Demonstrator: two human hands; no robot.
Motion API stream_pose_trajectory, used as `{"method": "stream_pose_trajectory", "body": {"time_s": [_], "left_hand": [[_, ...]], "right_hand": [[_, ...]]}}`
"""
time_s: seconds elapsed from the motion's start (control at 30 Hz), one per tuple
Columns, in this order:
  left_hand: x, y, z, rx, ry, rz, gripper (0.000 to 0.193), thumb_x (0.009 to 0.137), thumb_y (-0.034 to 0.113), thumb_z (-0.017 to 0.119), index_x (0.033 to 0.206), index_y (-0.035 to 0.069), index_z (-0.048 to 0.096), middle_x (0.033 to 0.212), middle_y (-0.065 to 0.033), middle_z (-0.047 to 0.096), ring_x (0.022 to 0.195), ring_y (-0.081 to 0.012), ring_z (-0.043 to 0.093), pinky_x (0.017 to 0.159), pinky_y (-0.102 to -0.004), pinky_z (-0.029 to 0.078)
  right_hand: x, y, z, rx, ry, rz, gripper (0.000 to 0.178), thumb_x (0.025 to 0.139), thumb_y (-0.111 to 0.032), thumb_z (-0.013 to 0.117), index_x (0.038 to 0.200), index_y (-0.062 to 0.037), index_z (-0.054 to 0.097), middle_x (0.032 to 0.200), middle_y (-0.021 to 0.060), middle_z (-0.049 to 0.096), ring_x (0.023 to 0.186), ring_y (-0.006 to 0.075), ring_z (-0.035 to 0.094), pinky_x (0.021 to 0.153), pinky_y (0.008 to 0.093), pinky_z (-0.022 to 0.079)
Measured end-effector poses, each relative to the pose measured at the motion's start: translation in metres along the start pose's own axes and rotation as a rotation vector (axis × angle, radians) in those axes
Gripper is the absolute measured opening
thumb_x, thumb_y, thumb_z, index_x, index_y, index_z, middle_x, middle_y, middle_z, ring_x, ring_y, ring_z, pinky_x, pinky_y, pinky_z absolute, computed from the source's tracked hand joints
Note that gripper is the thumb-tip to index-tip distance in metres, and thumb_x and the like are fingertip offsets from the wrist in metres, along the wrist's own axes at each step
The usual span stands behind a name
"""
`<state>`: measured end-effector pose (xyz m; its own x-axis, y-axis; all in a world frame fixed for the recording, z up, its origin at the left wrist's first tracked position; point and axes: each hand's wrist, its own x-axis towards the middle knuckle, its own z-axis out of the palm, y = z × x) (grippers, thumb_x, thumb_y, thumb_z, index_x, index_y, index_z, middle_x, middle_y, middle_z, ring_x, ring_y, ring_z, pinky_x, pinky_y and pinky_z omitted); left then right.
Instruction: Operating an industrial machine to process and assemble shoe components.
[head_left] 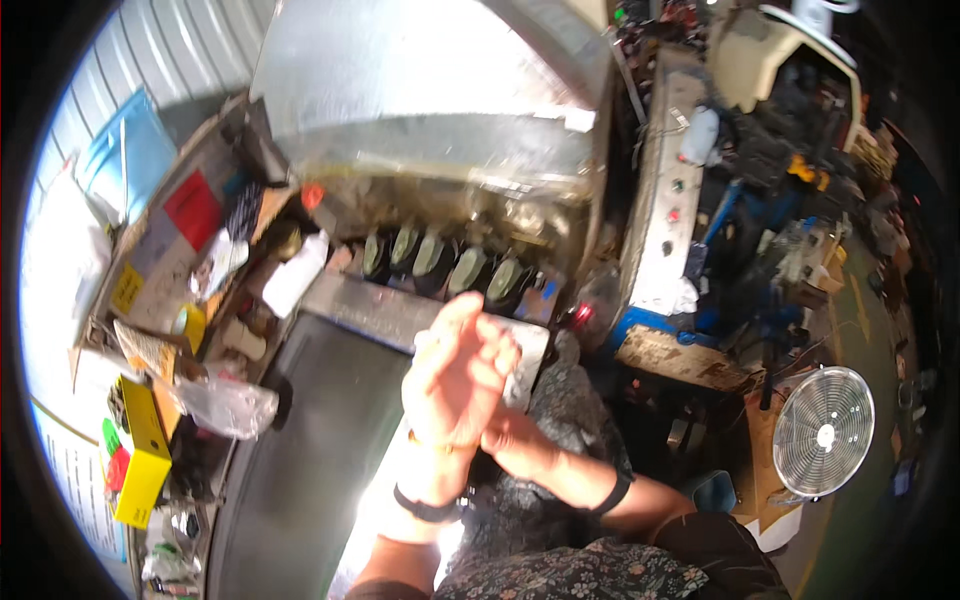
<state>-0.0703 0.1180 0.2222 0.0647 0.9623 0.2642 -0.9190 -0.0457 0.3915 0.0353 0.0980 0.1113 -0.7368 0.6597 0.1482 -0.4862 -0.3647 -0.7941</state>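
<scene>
My left hand (450, 385) is raised over the front of the machine, palm turned up. Its fingers are loosely bent and apart, and nothing shows in them. Close against the left wrist is my right hand (515, 440); its fingers are mostly hidden behind the left hand and wrist. Dark bands circle both my wrists. Beyond my hands, several dark shoe-like pieces with pale green tops (430, 256) stand in a row under a grey metal hood (430, 90). A dark belt (310, 450) runs toward me at the left of my hands.
A cluttered shelf (165, 270) and a yellow box (147, 455) line the left side. A clear bottle with a red cap (590, 310) stands right of the row. Further right are a control panel (665, 220), jumbled blue and dark parts, and a round metal fan (824, 432).
</scene>
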Motion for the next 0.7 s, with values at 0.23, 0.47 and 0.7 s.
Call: {"method": "stream_pose_trajectory", "body": {"time_s": [0.23,0.47,0.7], "left_hand": [[-0.047,-0.037,0.026,0.055,0.223,-0.016,0.016,0.095,0.016,0.058,0.104,0.004,0.063,0.083,-0.0034,0.064,0.079,-0.0183,0.060,0.076,-0.0356,0.048],[-0.056,-0.059,0.033,0.083,0.266,0.028,0.012,0.094,0.015,0.058,0.101,0.007,0.064,0.080,-0.0010,0.065,0.074,-0.0161,0.060,0.074,-0.0335,0.050],[-0.065,-0.063,0.022,0.160,0.323,0.081,0.011,0.091,0.013,0.064,0.100,0.007,0.065,0.080,-0.0017,0.063,0.075,-0.0156,0.060,0.072,-0.0313,0.049]], "right_hand": [[-0.074,0.000,0.034,-0.101,0.010,-0.068,0.072,0.088,-0.032,0.075,0.141,0.0026,0.040,0.131,0.0105,0.055,0.126,0.0181,0.048,0.108,0.0338,0.037],[-0.099,-0.003,0.038,0.194,-0.075,0.061,0.057,0.089,-0.025,0.075,0.133,0.0017,0.052,0.130,0.0096,0.060,0.124,0.0155,0.052,0.107,0.0321,0.041],[-0.100,0.018,0.051,0.032,-0.053,0.161,0.059,0.084,-0.024,0.079,0.129,0.0040,0.054,0.120,0.0064,0.064,0.112,0.0134,0.058,0.101,0.0296,0.044]]}}
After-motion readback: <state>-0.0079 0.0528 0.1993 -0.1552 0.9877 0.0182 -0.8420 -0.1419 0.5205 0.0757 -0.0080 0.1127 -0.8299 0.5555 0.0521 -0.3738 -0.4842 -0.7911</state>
